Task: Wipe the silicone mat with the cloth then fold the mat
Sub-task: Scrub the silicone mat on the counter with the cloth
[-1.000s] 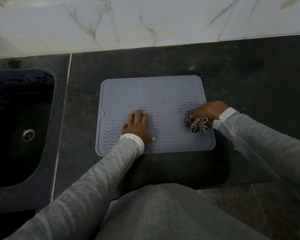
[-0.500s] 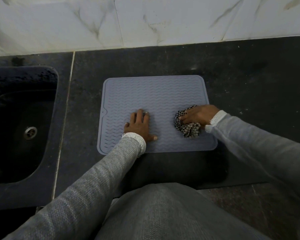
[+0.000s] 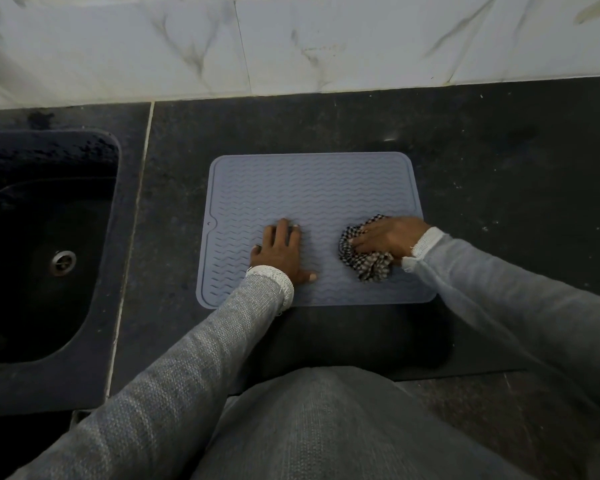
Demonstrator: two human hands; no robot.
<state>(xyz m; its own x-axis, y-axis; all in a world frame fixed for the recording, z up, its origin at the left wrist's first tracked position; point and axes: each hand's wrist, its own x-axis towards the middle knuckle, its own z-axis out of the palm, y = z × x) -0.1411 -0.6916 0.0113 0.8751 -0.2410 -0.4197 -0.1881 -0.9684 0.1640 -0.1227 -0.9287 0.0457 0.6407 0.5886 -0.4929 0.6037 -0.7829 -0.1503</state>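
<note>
A grey-blue silicone mat [image 3: 312,192] with wavy ridges lies flat on the dark countertop. My left hand [image 3: 281,252] presses flat on the mat's near middle, fingers straight and thumb spread. A crumpled black-and-white checked cloth [image 3: 366,263] sits on the mat's right part. My right hand [image 3: 387,237] lies on top of the cloth with fingers stretched leftward over it, pressing it onto the mat.
A dark sink [image 3: 45,244] with a metal drain [image 3: 63,261] is sunk into the counter at the left. A white marble wall [image 3: 291,43] runs along the back. Bare dark counter [image 3: 516,174] extends to the right of the mat.
My right hand has slid the cloth leftward across the mat from its right edge, and its fingers have gone from curled round the cloth to stretched over it. My left hand stays put.
</note>
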